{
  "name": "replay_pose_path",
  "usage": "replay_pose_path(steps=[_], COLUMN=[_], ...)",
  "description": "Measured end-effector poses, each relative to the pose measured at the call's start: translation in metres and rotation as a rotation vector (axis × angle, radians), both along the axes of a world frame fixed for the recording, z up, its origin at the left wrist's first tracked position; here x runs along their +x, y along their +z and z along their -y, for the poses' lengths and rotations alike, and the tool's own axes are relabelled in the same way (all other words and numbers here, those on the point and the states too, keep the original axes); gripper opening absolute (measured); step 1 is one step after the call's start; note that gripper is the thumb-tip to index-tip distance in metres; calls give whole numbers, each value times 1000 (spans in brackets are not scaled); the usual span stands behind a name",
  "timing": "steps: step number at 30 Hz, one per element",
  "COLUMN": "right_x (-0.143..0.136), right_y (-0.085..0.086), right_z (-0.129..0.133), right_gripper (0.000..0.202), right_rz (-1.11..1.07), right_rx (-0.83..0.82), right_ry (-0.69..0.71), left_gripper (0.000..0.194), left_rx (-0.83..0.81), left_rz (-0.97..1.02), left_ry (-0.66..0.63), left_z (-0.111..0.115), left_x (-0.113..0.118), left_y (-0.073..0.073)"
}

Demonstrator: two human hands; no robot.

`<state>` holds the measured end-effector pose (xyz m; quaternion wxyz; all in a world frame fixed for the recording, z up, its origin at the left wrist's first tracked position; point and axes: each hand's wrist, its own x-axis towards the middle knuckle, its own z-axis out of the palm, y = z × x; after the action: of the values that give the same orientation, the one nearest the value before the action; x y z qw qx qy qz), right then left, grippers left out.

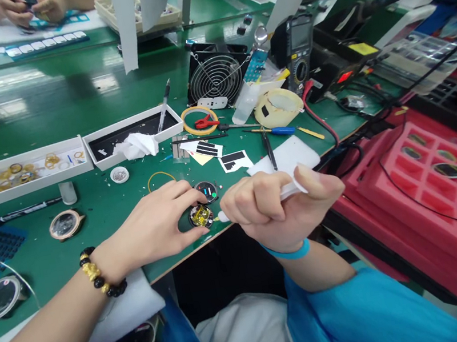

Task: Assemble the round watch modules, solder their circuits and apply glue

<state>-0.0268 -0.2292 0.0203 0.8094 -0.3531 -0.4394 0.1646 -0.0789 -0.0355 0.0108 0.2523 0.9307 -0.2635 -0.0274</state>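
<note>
Near the table's front edge lies an opened round watch body (201, 215) with yellow and gold parts inside. My left hand (158, 219) grips its rim between thumb and fingers. My right hand (277, 204) is closed around a white syringe (292, 188), thumb at the plunger end. The syringe's thin tip points left and is at the watch body's right side; whether it touches cannot be made out. Just behind sits a dark round watch part (206, 192) with a green dot. A rose-gold watch case (66, 224) lies further left.
White boxes (33, 170) with yellow rings and scraps stand behind my left hand. A fan (216, 77), a tape roll (199, 119), a blue screwdriver (283, 130) and a multimeter (299, 53) are further back. Red foam trays (443, 189) are at right. Co-workers' hands (38, 7) show across the table.
</note>
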Motion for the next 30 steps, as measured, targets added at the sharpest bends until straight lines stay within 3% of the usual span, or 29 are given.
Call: replay_pose_path(steps=[30], right_x=[-1], right_y=[1], right_z=[3], right_gripper=[57], right_rz=[-11], right_rx=[-19], right_ry=[20], left_gripper=[34], left_rx=[4], left_rz=[5], left_ry=[5], left_z=[-1], left_x=[1], left_y=[0])
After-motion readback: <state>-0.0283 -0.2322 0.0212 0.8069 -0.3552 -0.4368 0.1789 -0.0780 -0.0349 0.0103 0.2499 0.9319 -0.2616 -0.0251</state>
